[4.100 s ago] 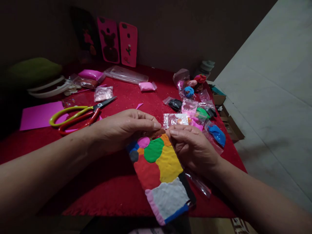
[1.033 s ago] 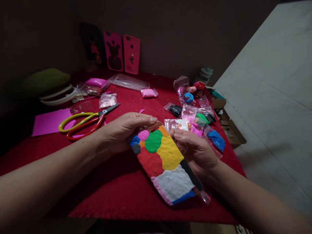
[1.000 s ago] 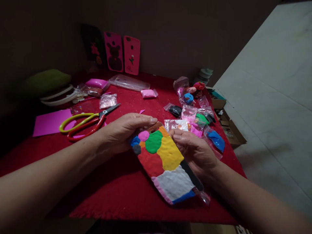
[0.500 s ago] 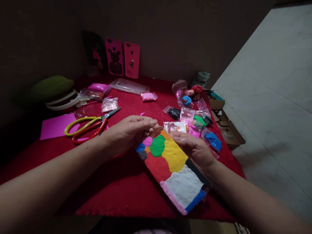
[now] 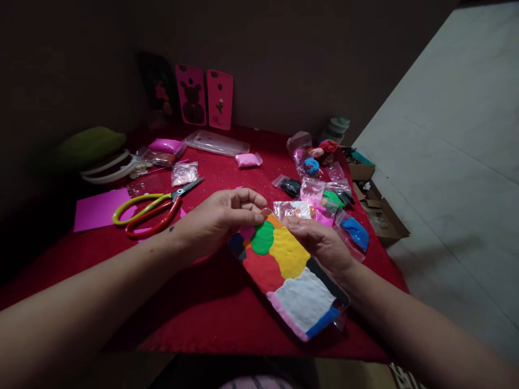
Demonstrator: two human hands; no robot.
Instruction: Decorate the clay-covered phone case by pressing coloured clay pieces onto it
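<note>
A phone case point(image 5: 290, 254) covered with patches of coloured clay, among them green, yellow, red, white, pink, blue and black, is tilted above the red cloth. My left hand point(image 5: 229, 219) grips its far left corner, the thumb lying over the brown patch at the top edge. Around its right edge my right hand point(image 5: 324, 246) is closed, thumb near the orange patch. The fingers under the case are hidden. Just beyond my hands lies a clear bag with white clay point(image 5: 298, 209).
Scissors point(image 5: 154, 210) and pink paper point(image 5: 99, 209) lie on the red cloth point(image 5: 194, 302) at left. Decorated cases point(image 5: 192, 97) lean on the back wall. Clay bags point(image 5: 354, 232) sit at right, beside cardboard boxes point(image 5: 385, 219).
My left thumb has moved down over the case's top left corner, covering most of the brown and pink patches. The near end of the case has risen slightly in view.
</note>
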